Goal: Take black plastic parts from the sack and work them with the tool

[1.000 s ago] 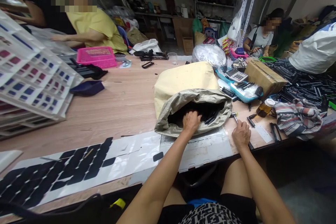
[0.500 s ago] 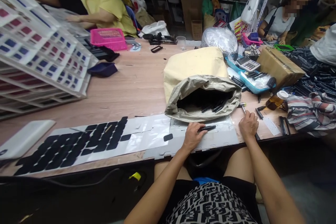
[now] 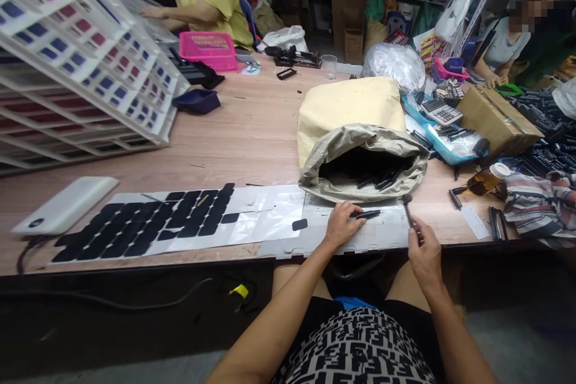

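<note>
Pinches a slim black piece point(image 3: 371, 214) in the fingers of the left hand point(image 3: 342, 225), sticking out from them toward the right hand point(image 3: 425, 250), on or just above a pale board point(image 3: 384, 234). Grips a small hammer point(image 3: 408, 212) in that right hand, with the head beyond the fingers. Has an open sack point(image 3: 351, 105) of black pieces point(image 3: 382, 180) just beyond both hands and a brown bottle point(image 3: 482, 183) well right of them.

A white basket point(image 3: 108, 9) fills the upper left of the frame, near a pink basket point(image 3: 207, 60). At right sit a calculator point(image 3: 441, 113), cardboard box point(image 3: 488, 117), amber bottle point(image 3: 481, 183) and striped cloth point(image 3: 533, 199); a white case point(image 3: 67, 204) lies at left.
</note>
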Demonstrator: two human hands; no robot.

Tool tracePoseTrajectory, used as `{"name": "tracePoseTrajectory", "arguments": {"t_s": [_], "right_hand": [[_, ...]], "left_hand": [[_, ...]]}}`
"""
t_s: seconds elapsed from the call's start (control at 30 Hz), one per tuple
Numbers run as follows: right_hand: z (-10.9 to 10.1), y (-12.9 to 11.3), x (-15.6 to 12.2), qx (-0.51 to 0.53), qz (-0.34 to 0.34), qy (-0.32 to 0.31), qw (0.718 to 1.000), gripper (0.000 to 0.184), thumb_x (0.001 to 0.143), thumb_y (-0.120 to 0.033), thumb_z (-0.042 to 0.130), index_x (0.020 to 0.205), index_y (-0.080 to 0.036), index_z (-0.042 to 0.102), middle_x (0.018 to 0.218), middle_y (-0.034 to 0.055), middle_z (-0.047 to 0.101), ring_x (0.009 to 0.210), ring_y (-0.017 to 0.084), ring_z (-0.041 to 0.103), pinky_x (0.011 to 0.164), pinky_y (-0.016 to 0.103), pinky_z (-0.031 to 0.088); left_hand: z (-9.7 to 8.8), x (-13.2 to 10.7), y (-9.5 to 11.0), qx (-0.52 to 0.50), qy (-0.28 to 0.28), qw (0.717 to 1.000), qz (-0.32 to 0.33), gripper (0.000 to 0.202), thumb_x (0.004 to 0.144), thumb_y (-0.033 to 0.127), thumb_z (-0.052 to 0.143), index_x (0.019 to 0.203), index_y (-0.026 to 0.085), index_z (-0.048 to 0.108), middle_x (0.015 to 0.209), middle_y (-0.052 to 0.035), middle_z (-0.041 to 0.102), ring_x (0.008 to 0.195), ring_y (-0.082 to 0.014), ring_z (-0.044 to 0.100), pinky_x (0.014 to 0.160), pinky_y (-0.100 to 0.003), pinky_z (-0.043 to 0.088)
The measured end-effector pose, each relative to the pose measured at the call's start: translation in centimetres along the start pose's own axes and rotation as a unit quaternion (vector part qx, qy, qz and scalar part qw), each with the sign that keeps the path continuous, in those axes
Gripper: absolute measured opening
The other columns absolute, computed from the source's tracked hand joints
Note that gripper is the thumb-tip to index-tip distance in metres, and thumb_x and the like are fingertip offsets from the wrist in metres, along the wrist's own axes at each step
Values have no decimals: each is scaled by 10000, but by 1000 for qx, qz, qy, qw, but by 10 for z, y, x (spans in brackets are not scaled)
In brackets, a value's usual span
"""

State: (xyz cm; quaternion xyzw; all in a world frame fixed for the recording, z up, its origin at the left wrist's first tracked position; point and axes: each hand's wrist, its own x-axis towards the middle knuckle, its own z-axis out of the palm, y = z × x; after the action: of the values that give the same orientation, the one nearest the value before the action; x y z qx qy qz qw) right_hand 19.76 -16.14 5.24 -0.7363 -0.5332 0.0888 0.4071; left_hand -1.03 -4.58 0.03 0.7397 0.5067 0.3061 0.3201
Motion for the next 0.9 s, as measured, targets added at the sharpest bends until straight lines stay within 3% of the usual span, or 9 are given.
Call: {"name": "tracePoseTrajectory", "arguments": {"t_s": [0.13, 0.37, 0.8, 0.9], "right_hand": [[14, -28, -20, 50, -69, -80, 993, 350, 962, -249, 454, 1242, -197, 658, 1130, 98, 701, 1032, 194, 656, 925, 335, 528], [34, -33, -26, -52, -136, -92, 985, 401, 990, -194, 392, 1315, -201, 626, 969, 77, 667, 892, 168, 648, 837, 273, 524], [27, -28, -25, -74, -112, -89, 987, 407, 991, -198, 381, 1310, -200, 634, 953, 73, 658, 888, 173, 635, 850, 274, 504], [20, -21, -15, -72, -92, -54, 992, 400, 989, -221, 386, 1294, -191, 644, 1008, 86, 666, 942, 186, 630, 890, 292, 492]], "left_hand": [[-1, 0, 5, -17, 7, 1000, -24, 142, 759, 218, 763, 887, 223, 702, 888, -7, 645, 939, -206, 548, 858, -333, 457], [0, 0, 9, -19, 16, 999, -35, 115, 753, 193, 764, 848, 230, 712, 871, -7, 650, 933, -208, 553, 855, -337, 458], [1, 0, 7, -9, 21, 999, -27, 110, 746, 192, 771, 832, 226, 711, 856, -2, 642, 909, -199, 545, 855, -337, 453], [1, 0, 7, -7, 18, 1000, -22, 114, 753, 198, 764, 851, 223, 713, 846, -4, 633, 903, -200, 547, 844, -334, 457]]}}
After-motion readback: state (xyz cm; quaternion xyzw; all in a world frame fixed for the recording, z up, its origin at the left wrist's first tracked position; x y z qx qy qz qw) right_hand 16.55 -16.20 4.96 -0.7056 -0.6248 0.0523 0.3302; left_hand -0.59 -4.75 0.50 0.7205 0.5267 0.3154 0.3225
